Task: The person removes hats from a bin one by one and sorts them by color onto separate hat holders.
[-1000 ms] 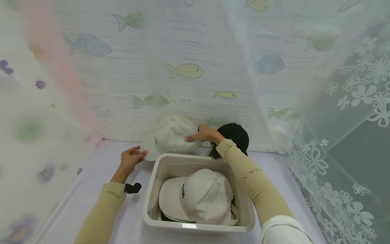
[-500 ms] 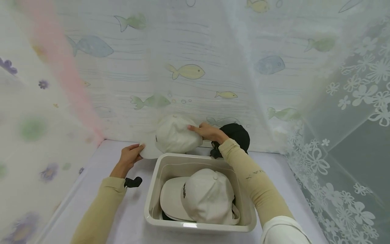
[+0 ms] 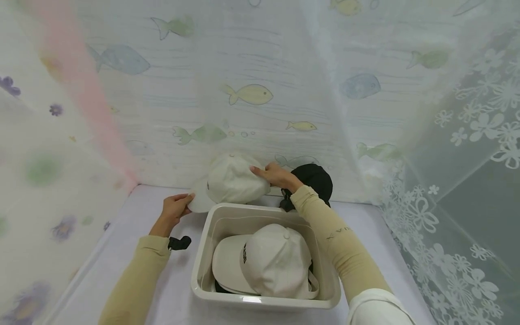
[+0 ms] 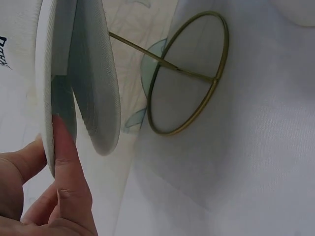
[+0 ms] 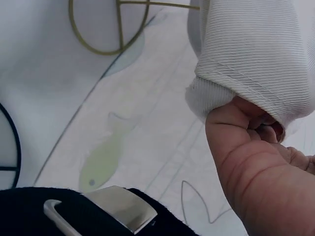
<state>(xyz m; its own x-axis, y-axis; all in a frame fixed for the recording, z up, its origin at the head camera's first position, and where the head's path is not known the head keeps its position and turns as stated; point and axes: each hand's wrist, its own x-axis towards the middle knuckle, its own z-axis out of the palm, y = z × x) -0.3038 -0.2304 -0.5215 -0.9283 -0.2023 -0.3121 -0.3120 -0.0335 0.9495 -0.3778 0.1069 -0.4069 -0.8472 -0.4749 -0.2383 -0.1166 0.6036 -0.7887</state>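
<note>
A white cap is perched behind the bin, close to the fish-patterned curtain. At its left side my left hand pinches the brim between thumb and fingers. My right hand grips the cap's back edge, some fingers hidden inside the back opening in the right wrist view. In the left wrist view the pinched brim stands apart from a second pale brim just beside it. A gold wire stand with a round base reaches under the caps.
A beige plastic bin in front holds an off-white cap with dark lettering, a dark thing showing beneath it. Right of the white cap is a black cap, its strap bearing a metal buckle. A dark ring stands nearby.
My left hand moved up a little and closed its pinch on the brim. My right thumb shifted slightly up the cap's back. The bin and its cap stay put.
</note>
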